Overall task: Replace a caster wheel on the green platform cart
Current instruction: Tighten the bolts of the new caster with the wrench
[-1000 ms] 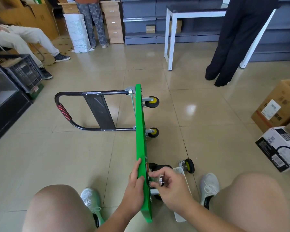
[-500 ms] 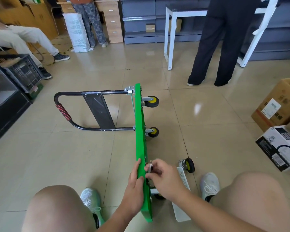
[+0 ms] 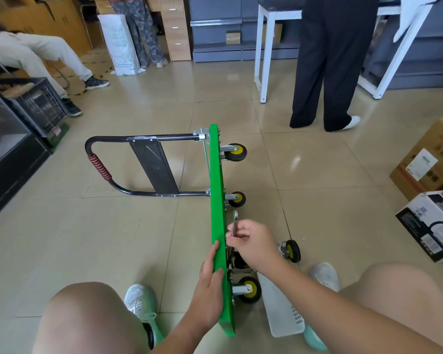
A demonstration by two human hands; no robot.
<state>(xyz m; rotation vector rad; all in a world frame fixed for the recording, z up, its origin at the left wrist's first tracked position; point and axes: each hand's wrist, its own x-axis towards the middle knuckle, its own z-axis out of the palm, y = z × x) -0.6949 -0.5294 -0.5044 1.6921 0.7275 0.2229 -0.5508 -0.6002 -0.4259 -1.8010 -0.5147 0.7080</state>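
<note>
Your right hand (image 3: 251,244) came up off the partly hidden caster (image 3: 239,262) and ended just above it, pinching a slim spanner-like tool (image 3: 234,223) against the underside of the green cart deck (image 3: 216,187). Your left hand (image 3: 210,277) stayed gripped on the deck edge, just left of it. The loose caster (image 3: 290,251) lay on the floor to its right. My read: tool was off the fastener, so the mount probably wasn't tight yet.

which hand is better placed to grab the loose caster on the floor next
Right, probably. The loose caster lies on the wheel side of the green deck, near the right hand, though that hand pinches a small wrench. The left hand grips the deck's edge, steadying it.
</note>
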